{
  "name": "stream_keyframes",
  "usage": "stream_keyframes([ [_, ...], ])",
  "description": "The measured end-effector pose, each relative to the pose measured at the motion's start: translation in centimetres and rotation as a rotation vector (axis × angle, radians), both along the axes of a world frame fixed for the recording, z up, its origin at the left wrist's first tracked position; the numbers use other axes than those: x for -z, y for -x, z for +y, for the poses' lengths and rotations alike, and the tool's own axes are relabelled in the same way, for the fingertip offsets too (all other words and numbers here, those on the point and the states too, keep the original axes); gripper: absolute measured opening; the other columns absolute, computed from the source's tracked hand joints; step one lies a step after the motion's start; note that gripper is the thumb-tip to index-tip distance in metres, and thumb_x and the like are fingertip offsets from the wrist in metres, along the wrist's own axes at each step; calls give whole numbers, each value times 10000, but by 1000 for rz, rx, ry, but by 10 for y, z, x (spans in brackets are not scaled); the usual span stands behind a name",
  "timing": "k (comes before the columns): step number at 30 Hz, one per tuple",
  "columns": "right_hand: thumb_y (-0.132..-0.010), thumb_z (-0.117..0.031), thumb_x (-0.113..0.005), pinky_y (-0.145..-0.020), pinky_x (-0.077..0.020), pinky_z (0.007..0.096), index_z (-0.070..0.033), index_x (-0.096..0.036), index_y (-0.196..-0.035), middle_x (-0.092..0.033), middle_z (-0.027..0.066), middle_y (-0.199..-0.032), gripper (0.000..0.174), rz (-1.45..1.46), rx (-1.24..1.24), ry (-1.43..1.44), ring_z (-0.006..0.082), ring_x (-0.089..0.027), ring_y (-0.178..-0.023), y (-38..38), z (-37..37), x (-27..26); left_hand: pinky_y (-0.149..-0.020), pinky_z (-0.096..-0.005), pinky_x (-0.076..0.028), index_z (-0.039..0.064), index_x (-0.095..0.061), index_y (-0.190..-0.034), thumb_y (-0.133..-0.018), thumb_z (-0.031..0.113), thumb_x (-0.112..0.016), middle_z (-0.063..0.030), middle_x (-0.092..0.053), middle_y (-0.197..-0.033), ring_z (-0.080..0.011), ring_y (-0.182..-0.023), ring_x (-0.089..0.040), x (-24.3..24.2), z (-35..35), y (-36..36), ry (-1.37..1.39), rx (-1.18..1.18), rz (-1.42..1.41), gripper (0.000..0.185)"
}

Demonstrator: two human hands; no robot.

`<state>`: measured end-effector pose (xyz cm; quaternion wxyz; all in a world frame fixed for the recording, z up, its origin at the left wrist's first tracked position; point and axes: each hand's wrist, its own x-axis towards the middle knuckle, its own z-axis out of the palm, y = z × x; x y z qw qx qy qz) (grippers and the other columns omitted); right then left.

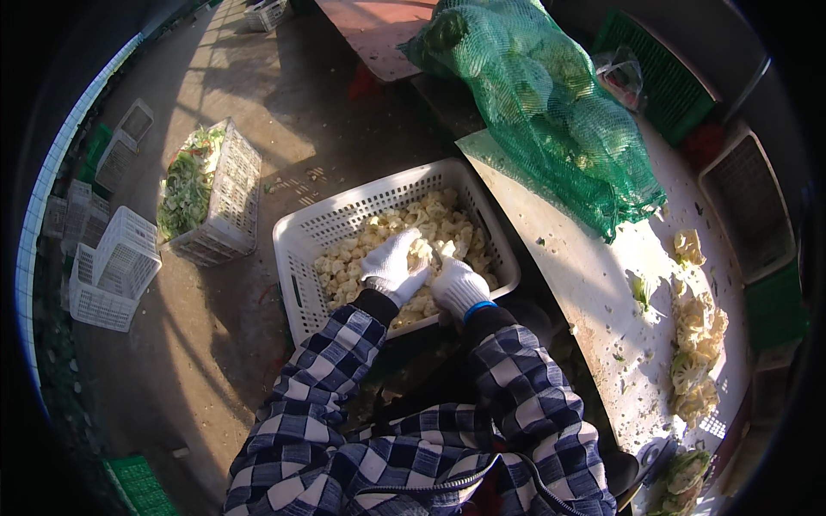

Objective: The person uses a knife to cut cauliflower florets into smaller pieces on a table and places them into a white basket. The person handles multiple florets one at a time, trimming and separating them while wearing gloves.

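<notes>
A white perforated plastic basket (293,251) full of cut cauliflower florets (348,255) is before me. Over the florets, my left hand (395,266) in a white knit glove is closed around a piece of cauliflower (419,255). Beside it on the right, my right hand (457,284), gloved too and with a blue band at the wrist, grips a small tool with a short dark blade, probably a knife (437,256). The tool's tip is close to the held piece; its handle is hidden in the glove.
Right of the basket runs a pale table (581,277) bearing a green mesh sack (548,97) of round vegetables and cauliflower pieces (697,348). A white crate (242,193) of green leaves stands on the floor at left, near stacked white crates (113,290).
</notes>
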<state>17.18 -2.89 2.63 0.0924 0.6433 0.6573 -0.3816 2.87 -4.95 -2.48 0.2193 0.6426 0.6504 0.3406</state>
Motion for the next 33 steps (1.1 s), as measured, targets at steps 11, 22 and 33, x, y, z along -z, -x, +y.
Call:
stream_keyframes([
  [11, -839, -360, -677, -440, -521, 324, 66, -646, -934, -640, 112, -690, 437, 556, 408, 85, 230, -625, -469, -3, -15, -22, -934, -304, -486, -12, -525, -1276, -1042, 289, -445, -147, -612, -1163, -221, -1066, -597, 60, 8, 32, 438, -293, -1463, 390],
  [22, -852, -191, -646, -675, -545, 334, -88, -617, -1182, -714, 93, -975, 348, 549, 317, -210, 209, -680, -716, -7, -20, -11, -997, -617, -469, 76, -330, -1440, -1013, 276, -497, -183, -353, -1440, -369, -1263, -462, 18, -22, 15, 431, -26, -1726, 500],
  [33, -864, -134, -598, -676, -532, 425, -81, -661, -1005, -674, 189, -840, 163, 560, -127, -596, 378, -662, -788, -3, -43, -7, -958, -284, -436, 3, -616, -1170, -959, 197, -553, -71, -641, -1118, -164, -1082, -571, 31, -15, 21, 126, -129, -1606, 293],
])
